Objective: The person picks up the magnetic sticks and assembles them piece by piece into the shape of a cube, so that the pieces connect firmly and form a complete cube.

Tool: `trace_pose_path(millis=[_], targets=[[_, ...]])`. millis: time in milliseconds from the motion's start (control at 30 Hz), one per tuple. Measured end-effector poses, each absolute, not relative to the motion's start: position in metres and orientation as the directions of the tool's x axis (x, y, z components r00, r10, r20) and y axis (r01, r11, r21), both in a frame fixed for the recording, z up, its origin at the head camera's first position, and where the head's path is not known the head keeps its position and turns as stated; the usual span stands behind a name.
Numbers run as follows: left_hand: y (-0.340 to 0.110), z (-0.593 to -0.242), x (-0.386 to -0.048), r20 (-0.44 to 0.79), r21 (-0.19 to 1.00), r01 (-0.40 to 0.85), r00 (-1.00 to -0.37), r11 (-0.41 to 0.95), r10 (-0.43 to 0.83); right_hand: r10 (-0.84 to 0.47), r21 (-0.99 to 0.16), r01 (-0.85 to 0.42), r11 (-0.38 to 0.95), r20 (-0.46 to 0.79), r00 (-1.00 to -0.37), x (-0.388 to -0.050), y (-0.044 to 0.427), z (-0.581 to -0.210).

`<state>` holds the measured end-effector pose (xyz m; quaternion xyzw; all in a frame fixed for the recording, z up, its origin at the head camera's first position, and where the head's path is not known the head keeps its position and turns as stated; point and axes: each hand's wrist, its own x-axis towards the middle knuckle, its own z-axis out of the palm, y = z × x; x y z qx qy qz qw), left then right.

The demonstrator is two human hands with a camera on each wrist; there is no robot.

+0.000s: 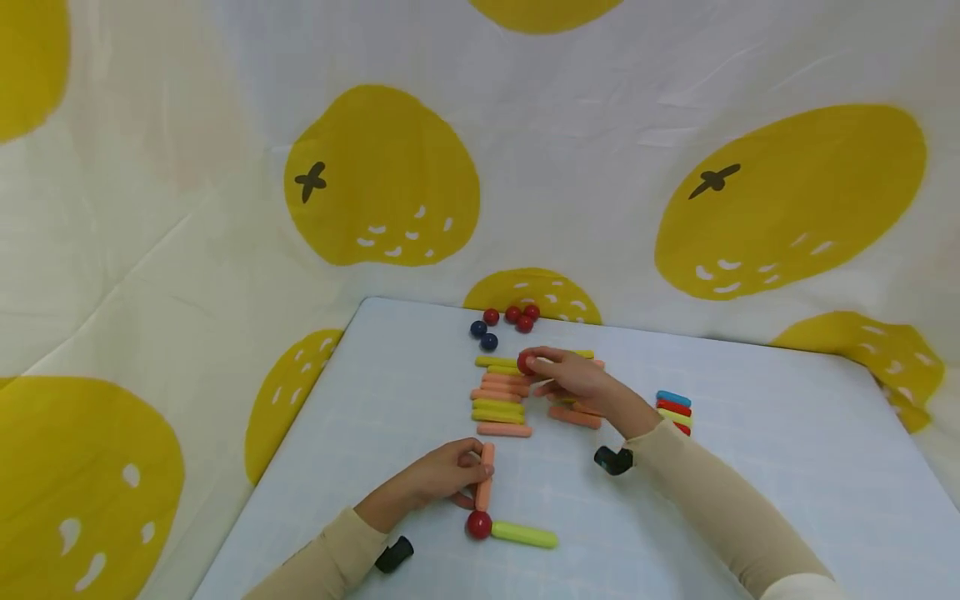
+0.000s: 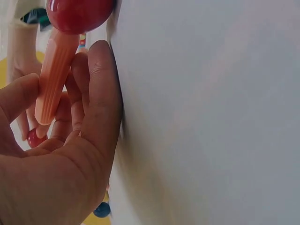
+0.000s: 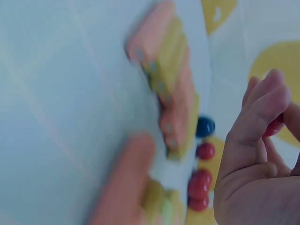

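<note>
My left hand (image 1: 446, 472) pinches an orange ribbed stick (image 1: 484, 490) between thumb and fingers. The stick's near end meets a glossy red ball (image 1: 479, 525), and a yellow-green stick (image 1: 525, 534) extends rightward from that ball along the table. In the left wrist view the ball (image 2: 79, 14) sits at the end of the orange stick (image 2: 55, 79). Farther back, my right hand (image 1: 572, 377) holds another red ball (image 1: 524, 362) in its fingertips, over the rows of sticks. Fingers partly cover this ball (image 3: 274, 125) in the right wrist view.
A row of orange and yellow sticks (image 1: 501, 396) lies mid-table, with more sticks (image 1: 574, 417) partly under my right hand. Several red balls (image 1: 513, 314) and two dark blue balls (image 1: 489, 342) rest near the back edge. Blue, red and yellow sticks (image 1: 673, 398) lie right of my forearm.
</note>
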<state>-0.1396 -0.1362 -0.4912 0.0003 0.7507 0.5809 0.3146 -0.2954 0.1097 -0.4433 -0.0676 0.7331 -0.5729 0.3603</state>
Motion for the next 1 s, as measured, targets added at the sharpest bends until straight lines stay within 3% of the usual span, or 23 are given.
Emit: trace_pose_path(millis=[333,633,1000], targets=[[-0.138,-0.492,-0.137,-0.425,0.899,-0.334,-0.822,0.283,0.38,-0.647,-0.925,0.276,0.261,-0.38,-0.661,-0.225,0.081,-0.468],[-0.138,-0.495,-0.133,-0.417,0.903,-0.332,-0.833,0.274,0.363,-0.591,-0.931,0.233,0.282,-0.36,-0.722,-0.204,0.069,-0.474],[-0.137,-0.491,-0.131,-0.426,0.901,-0.354,-0.826,0.249,0.369,-0.533,-0.915,0.256,0.311,-0.391,-0.751,-0.197,0.066,-0.48]])
